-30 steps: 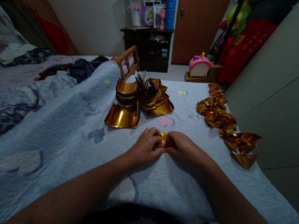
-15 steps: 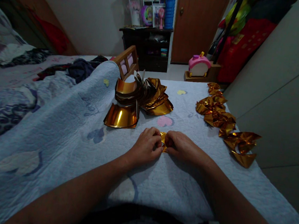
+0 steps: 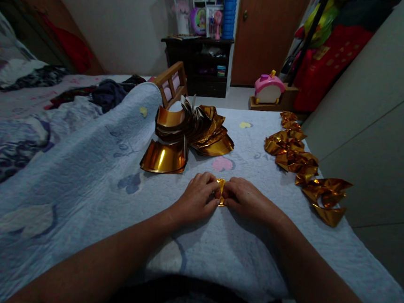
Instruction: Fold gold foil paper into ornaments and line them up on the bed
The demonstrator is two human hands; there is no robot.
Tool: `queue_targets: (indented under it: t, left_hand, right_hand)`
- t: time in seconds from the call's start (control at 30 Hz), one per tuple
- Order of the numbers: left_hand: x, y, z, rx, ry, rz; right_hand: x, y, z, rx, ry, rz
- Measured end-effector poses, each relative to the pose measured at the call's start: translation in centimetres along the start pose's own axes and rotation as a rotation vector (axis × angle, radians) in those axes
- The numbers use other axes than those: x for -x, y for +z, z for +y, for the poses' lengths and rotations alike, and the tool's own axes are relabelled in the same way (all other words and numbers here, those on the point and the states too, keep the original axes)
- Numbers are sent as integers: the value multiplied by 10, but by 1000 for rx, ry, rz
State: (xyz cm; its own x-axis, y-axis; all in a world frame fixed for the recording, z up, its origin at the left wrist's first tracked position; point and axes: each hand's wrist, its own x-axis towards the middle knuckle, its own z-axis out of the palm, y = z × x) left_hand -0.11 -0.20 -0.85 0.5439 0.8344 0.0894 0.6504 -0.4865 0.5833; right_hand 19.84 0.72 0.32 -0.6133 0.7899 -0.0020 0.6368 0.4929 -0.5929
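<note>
A small piece of gold foil paper (image 3: 221, 191) lies on the quilt between my hands, its two ends covered by my fingers. My left hand (image 3: 200, 196) is closed on its left side, thumb near the lower edge. From the right, my right hand (image 3: 245, 198) pinches the other side with bent fingers. Just beyond them is a fanned stack of curved gold foil sheets (image 3: 164, 157). Folded gold foil pieces (image 3: 296, 162) form a line along the quilt's right side.
The light blue quilt (image 3: 93, 217) with heart patterns spreads under everything and rises at the left. Behind the stack stands a wooden frame (image 3: 174, 83). Clothes (image 3: 110, 94) lie on the left. A pale cabinet (image 3: 383, 139) borders the right side.
My fingers have shifted slightly on the gold foil paper, and a little more of its middle shows. The stack and the folded pieces have stayed put.
</note>
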Motion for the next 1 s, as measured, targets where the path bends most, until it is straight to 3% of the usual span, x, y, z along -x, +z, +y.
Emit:
queue_targets:
  t: [0.53,1.0]
  left_hand:
    - [0,-9,-5,63,48,-98]
    - [-1,-12,-5,58,38,-129]
  right_hand:
    - [0,6,-1,72,21,38]
    - [4,2,1,-6,26,10]
